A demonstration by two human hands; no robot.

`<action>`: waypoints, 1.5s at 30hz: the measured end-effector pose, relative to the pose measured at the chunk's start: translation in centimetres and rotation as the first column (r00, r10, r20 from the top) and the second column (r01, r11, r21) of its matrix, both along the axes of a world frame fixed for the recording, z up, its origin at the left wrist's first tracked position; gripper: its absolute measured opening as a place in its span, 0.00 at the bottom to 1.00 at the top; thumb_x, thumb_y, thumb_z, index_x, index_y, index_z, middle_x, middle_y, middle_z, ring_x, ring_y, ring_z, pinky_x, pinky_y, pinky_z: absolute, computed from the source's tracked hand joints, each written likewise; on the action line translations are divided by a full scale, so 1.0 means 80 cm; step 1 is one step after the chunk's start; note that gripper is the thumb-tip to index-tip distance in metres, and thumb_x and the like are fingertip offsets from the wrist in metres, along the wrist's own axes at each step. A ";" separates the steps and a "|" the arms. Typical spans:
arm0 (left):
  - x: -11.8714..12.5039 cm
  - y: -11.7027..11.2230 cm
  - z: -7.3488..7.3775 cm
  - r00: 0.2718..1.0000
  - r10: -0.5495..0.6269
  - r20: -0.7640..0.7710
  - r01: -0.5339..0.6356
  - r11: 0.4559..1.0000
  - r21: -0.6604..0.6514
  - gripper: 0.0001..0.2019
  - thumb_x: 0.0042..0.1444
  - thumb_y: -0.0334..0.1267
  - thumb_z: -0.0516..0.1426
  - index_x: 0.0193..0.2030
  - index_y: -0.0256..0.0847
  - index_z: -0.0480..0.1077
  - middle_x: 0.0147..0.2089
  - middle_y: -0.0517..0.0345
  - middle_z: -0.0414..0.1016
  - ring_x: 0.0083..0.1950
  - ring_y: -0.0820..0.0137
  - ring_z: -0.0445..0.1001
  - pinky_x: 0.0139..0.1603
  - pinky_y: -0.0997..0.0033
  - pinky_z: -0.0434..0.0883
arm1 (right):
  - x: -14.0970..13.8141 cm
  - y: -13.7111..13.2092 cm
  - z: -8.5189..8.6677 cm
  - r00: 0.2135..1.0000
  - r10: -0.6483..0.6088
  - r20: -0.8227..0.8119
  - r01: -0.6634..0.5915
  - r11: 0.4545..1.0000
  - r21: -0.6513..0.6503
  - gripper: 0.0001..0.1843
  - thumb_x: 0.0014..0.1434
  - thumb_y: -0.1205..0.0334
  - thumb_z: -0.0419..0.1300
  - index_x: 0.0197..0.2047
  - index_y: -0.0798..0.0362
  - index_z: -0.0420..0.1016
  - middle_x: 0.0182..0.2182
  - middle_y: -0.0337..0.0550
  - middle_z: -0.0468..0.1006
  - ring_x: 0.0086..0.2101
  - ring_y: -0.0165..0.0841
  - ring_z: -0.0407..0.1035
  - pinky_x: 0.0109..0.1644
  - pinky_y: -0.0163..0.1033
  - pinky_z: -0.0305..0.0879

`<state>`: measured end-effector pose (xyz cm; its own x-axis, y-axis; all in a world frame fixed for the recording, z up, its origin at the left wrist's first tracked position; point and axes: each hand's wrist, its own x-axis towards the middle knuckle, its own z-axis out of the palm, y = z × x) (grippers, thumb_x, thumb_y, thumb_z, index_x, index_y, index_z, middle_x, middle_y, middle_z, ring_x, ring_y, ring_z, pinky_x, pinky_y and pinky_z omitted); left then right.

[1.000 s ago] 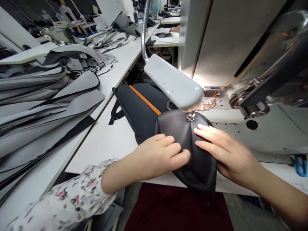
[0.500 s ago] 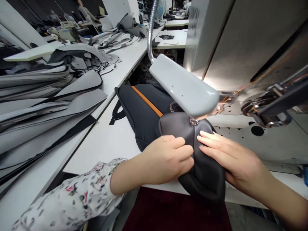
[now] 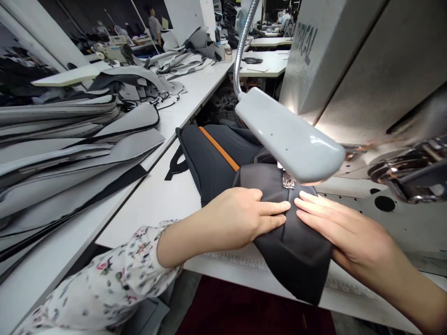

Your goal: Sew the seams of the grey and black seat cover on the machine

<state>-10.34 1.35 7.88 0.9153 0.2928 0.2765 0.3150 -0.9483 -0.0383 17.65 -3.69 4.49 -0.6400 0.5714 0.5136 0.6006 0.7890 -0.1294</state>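
Note:
A dark seat cover (image 3: 216,172) with an orange stripe lies on the white sewing table. Its smooth black section (image 3: 300,260) drapes over the front edge, a seam running up to the presser foot (image 3: 288,180) of the sewing machine (image 3: 324,70). Left of that seam, my left hand (image 3: 244,216) presses on the material, two fingers stretched forward and the others tucked. My right hand (image 3: 345,228) lies flat on the right side, fingers extended near the foot. A grey lamp head (image 3: 289,135) hides part of the needle area.
Stacks of grey cut panels (image 3: 70,163) cover the table on the left. A flexible lamp neck (image 3: 240,51) rises behind the work. A ruler strip (image 3: 240,261) runs along the front edge. Farther back, a person (image 3: 153,28) stands near other machines.
My left hand has gone from a closed fist to fingers stretched out on the black material. The material's front part now lies flatter. The whole view has shifted slightly.

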 end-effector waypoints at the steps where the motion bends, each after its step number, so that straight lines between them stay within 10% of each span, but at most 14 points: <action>1: 0.000 0.003 0.000 1.000 -0.004 0.005 0.004 1.000 0.002 0.19 0.69 0.28 0.51 0.57 0.43 0.79 0.65 0.69 0.76 0.30 0.68 0.61 0.29 0.65 0.65 | 0.000 0.003 0.000 1.000 0.004 -0.011 -0.004 1.000 0.003 0.25 0.62 0.82 0.55 0.59 0.58 0.76 0.61 0.52 0.77 0.64 0.40 0.68 0.71 0.45 0.65; 19: 0.011 0.047 0.016 0.999 -0.033 -0.014 0.030 0.983 -0.182 0.24 0.56 0.22 0.52 0.54 0.42 0.79 0.58 0.55 0.81 0.45 0.63 0.75 0.51 0.63 0.72 | -0.001 0.065 -0.017 0.963 -0.109 -0.246 0.121 0.992 0.032 0.17 0.64 0.77 0.58 0.49 0.51 0.81 0.49 0.46 0.85 0.49 0.41 0.80 0.58 0.46 0.76; 24: 0.013 0.062 0.013 0.998 -0.066 0.019 0.068 0.973 -0.220 0.24 0.53 0.20 0.50 0.51 0.42 0.79 0.53 0.54 0.82 0.45 0.65 0.76 0.52 0.64 0.72 | -0.018 0.013 0.003 0.929 -0.237 -0.285 0.261 0.964 0.048 0.22 0.63 0.73 0.60 0.58 0.47 0.77 0.51 0.46 0.83 0.51 0.44 0.78 0.56 0.50 0.75; 27: 0.013 0.065 0.010 0.998 -0.050 0.028 0.055 0.973 -0.224 0.21 0.54 0.21 0.51 0.46 0.41 0.79 0.49 0.54 0.82 0.46 0.64 0.76 0.51 0.64 0.72 | -0.034 -0.033 0.011 0.948 -0.098 -0.302 0.178 0.952 0.249 0.23 0.59 0.74 0.65 0.55 0.44 0.78 0.51 0.40 0.82 0.50 0.40 0.75 0.60 0.48 0.71; 32: 0.010 0.054 0.010 0.996 -0.076 0.052 0.086 0.974 -0.211 0.21 0.56 0.20 0.52 0.49 0.42 0.79 0.50 0.56 0.83 0.44 0.67 0.75 0.51 0.67 0.70 | -0.044 -0.040 -0.009 0.989 -0.116 0.087 0.071 0.912 0.404 0.13 0.66 0.75 0.60 0.48 0.52 0.80 0.38 0.41 0.86 0.40 0.36 0.75 0.54 0.47 0.65; 39: -0.002 -0.006 0.012 0.987 -0.154 -0.054 0.158 0.983 0.094 0.13 0.72 0.31 0.54 0.40 0.41 0.79 0.47 0.55 0.82 0.47 0.67 0.72 0.52 0.63 0.68 | -0.032 -0.072 -0.012 0.990 -0.070 0.120 0.051 0.987 0.155 0.17 0.70 0.76 0.49 0.44 0.58 0.79 0.37 0.45 0.85 0.39 0.37 0.76 0.47 0.46 0.66; 45: 0.001 0.007 0.011 0.986 -0.163 -0.016 0.164 0.976 0.144 0.12 0.73 0.33 0.52 0.44 0.39 0.78 0.42 0.55 0.78 0.49 0.66 0.73 0.57 0.62 0.66 | -0.047 -0.062 0.029 0.990 -0.130 -0.054 0.137 0.977 0.163 0.27 0.61 0.68 0.69 0.62 0.57 0.72 0.52 0.54 0.81 0.50 0.44 0.75 0.53 0.48 0.72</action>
<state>-10.25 1.90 8.74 0.9488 0.0963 0.3008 0.1556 -0.9713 -0.1797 13.92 -8.64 6.80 -0.5392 0.5550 0.6334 0.6990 0.7144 -0.0310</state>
